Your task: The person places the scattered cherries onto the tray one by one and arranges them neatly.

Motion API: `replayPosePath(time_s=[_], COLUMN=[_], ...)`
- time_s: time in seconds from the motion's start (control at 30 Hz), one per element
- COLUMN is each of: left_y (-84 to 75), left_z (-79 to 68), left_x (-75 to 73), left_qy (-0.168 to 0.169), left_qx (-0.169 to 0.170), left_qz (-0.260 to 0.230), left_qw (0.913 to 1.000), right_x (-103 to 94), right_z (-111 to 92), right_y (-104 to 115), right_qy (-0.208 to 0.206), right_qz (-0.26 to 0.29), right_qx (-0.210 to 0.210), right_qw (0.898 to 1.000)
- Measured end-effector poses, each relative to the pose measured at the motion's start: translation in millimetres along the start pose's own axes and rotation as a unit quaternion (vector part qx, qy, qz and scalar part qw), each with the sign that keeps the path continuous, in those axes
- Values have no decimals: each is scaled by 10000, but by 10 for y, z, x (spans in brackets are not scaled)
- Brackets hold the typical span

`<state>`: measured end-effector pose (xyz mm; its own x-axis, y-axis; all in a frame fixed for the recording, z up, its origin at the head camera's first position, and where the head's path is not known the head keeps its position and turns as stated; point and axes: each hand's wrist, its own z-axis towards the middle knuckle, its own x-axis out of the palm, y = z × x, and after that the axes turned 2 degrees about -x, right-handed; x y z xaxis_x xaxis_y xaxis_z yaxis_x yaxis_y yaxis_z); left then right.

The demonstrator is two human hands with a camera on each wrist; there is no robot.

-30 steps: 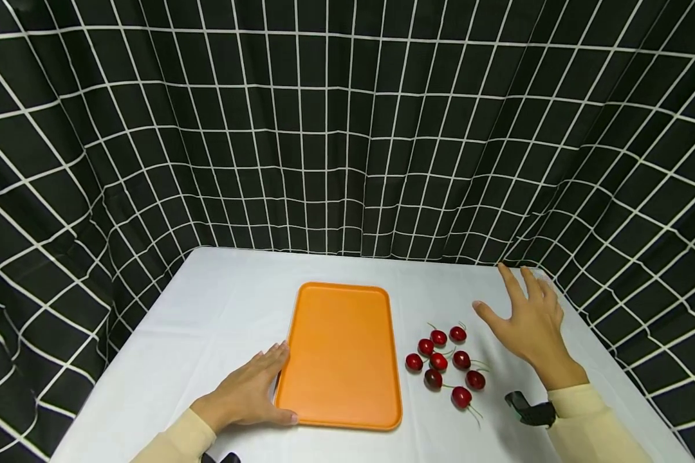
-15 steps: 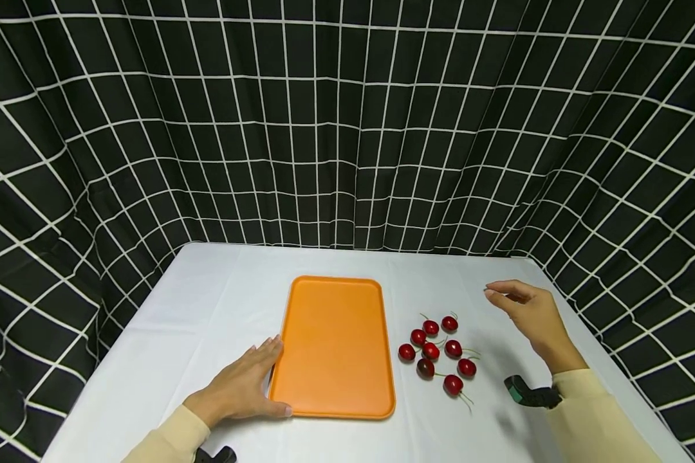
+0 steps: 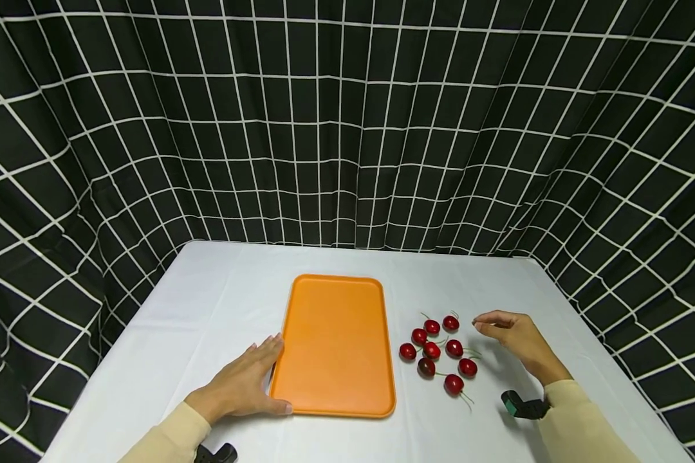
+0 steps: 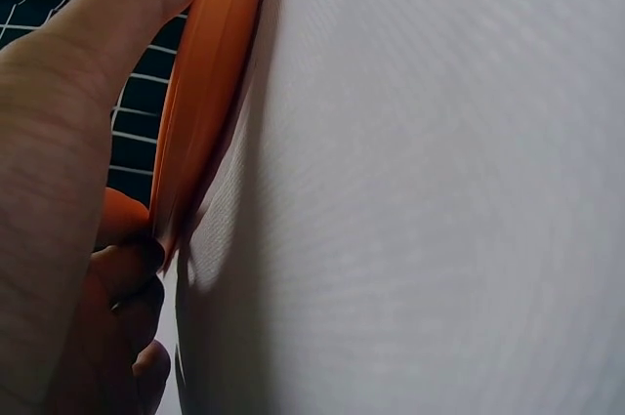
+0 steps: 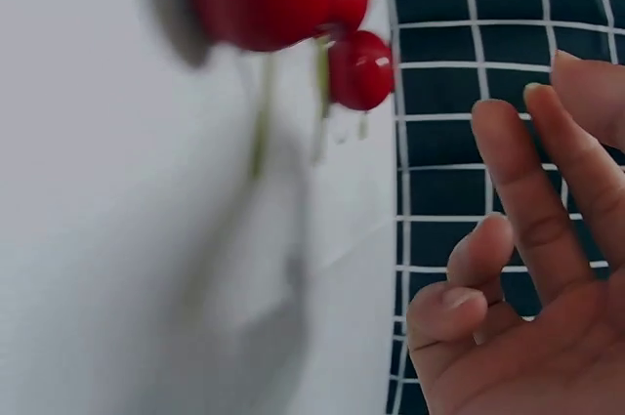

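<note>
The right hand (image 3: 518, 341), spread wide one second earlier, has drawn its fingers together; its fingertips have shifted nearer the cherries (image 3: 431, 350).

Cherries (image 3: 431, 350) lie between a person's right hand (image 3: 515, 335) and an orange tray (image 3: 334, 344), blocking the low route, with room overhead.

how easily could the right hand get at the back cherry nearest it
Probably yes: the right hand is right beside that cherry, no other cherry or object shows between them in the head view, and its fingers appear free.
</note>
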<state>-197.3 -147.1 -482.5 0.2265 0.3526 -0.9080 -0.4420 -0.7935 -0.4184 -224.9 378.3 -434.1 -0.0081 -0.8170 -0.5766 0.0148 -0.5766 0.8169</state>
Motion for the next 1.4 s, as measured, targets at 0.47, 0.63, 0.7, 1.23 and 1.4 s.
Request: replayPosePath(time_s=[0.47, 0.63, 0.7, 1.23, 1.4], left_y=[-14, -22, -23, -3, -10], left_z=[3, 5, 9, 3, 7], left_x=[4, 5, 5, -3, 4], left_qy=[5, 37, 42, 98, 122], left_qx=[39, 10, 5, -63, -73], left_qz=[34, 62, 81, -8, -62], left_qw=[10000, 10000, 10000, 9999, 9999], right_x=[115, 155, 168, 277, 286], right_z=[-41, -38, -37, -3, -12], right_y=[-240, -267, -268, -224, -185], right_qy=[677, 806, 820, 680, 557], right_qz=[-251, -260, -320, -741, -742], right_qx=[323, 252, 199, -58, 19], right_qw=[9969, 9961, 9959, 9949, 9957])
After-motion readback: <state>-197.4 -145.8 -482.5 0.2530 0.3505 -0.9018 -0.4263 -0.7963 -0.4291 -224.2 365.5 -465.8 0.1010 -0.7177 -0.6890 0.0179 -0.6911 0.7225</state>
